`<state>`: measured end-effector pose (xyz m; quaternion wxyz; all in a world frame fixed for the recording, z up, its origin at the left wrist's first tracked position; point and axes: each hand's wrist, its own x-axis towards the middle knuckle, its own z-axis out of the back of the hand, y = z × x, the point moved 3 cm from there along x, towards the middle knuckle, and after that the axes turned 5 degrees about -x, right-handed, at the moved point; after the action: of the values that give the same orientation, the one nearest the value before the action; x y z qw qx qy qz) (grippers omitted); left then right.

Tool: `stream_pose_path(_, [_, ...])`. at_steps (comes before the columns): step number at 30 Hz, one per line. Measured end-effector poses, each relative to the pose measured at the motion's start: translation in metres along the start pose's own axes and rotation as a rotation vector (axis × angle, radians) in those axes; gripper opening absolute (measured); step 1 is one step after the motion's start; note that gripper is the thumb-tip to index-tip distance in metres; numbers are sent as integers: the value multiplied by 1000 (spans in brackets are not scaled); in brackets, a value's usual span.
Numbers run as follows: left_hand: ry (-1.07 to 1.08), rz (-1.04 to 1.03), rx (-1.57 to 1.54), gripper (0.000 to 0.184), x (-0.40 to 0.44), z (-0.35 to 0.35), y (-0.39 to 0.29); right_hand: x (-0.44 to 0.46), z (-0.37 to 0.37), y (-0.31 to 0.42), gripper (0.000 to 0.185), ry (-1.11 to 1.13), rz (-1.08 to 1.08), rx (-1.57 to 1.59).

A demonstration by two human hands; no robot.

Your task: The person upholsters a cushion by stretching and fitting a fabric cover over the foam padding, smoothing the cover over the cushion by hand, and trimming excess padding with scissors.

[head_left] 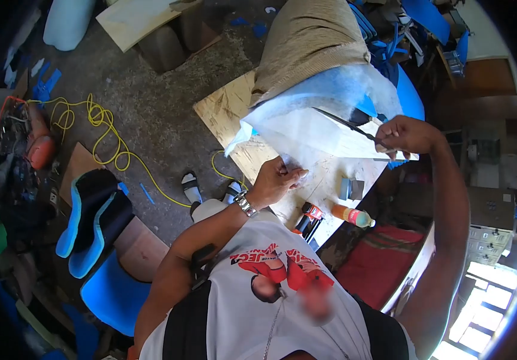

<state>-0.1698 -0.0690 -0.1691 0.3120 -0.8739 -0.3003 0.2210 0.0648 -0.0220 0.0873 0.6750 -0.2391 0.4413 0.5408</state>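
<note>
- Hard to make out first: the scissors point(345, 123) have their handles mostly hidden by the right hand point(407, 135), so I can't see which fingers sit in the loops.
- The blades look closed or close to it, but they're thin and dark from up here, so don't hold me to that.
- The white sheet point(297, 129) is see-through in spots, and its far part blurs into the pale and blue stuff below the beige bundle point(309, 45), which the top of the view cuts off.
- Right grip: fingers curled tight round the scissors' handles, off at the right side of the worktop point(225, 108).
- Left hand point(278, 182), the one with the watch point(246, 204): its grip is pressed together, thumb and fingertips pinching the sheet's near edge.
- Scissors are up over the sheet, tips aimed left and a bit away from the wearer, long axis slanting back down to the right hand.
- Sheet spreads across the worktop, one corner poking out left; the bottle point(353, 215) lies nearer the wearer, cap end pointing right.
</note>
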Motion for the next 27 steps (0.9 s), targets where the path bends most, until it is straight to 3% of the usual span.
stream_pose_path(4, [-11,36,38,20,-1,1,-11,4,8,29,46,101,-223,-45])
stream_pose_path(9, [125,36,236,20,-1,2,-15,39,15,71,37,64,-231,-149])
stream_pose_path(10, [190,-49,25,23,2,3,-4,43,17,72,38,90,-217,-194])
stream_pose_path(11, [181,-52,16,23,3,11,8,46,19,74,38,116,-202,-234])
stream_pose_path(13, [243,14,332,26,-6,13,-7,39,22,84,41,124,-227,-193])
stream_pose_path(14, [242,-111,340,26,-11,12,-14,36,22,87,42,138,-269,-160])
stream_pose_path(20, [248,-247,495,30,-16,21,-13,72,9,99,43,159,-355,-122])
stream_pose_path(23, [297,-196,659,31,-12,27,7,97,0,92,44,182,-298,-138])
stream_pose_path(25, [337,-141,568,32,-23,25,-9,99,-4,86,42,205,-256,-134])
stream_pose_path(27, [412,-80,801,37,-25,27,5,95,-4,88,44,233,-258,-127])
